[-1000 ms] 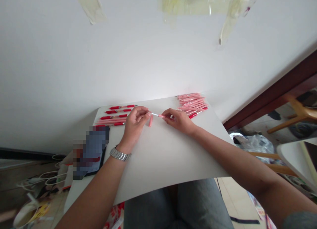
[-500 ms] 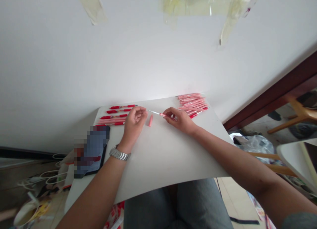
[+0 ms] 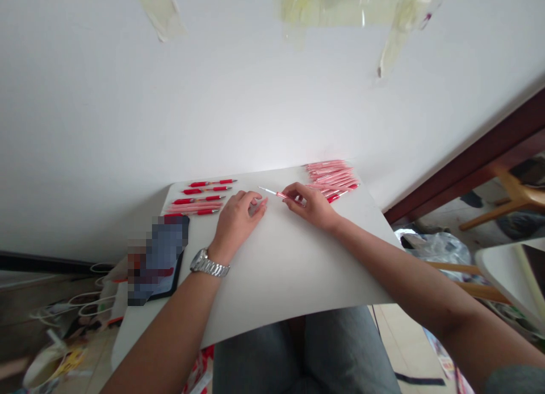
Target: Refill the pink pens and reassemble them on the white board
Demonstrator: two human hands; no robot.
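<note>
My right hand [image 3: 309,205] pinches a pen with its refill bared [image 3: 277,194]; the thin whitish refill points left toward my other hand. My left hand [image 3: 239,215], wearing a metal watch, is curled low over the tabletop, its thumb and fingers around a small pink pen barrel [image 3: 264,202] that is mostly hidden. A short gap separates the two hands. Left of my left hand lie several red pens [image 3: 202,200] in rows, with pale pink pen pieces [image 3: 193,207] among them. Beyond my right hand rests a pile of pink pen pieces [image 3: 330,171], with red pens [image 3: 340,196] at its near side.
A phone-like dark device [image 3: 164,258], partly pixelated, lies at the left edge of the white table [image 3: 298,269]. The wall [image 3: 255,110] stands directly behind the table. Cables [image 3: 80,303] are on the floor at left; a wooden chair [image 3: 506,195] is at right.
My left hand has moved right and down onto the pink barrel that lay on the table, curling its fingers round it. My right hand has shifted slightly right, still with the pen.
</note>
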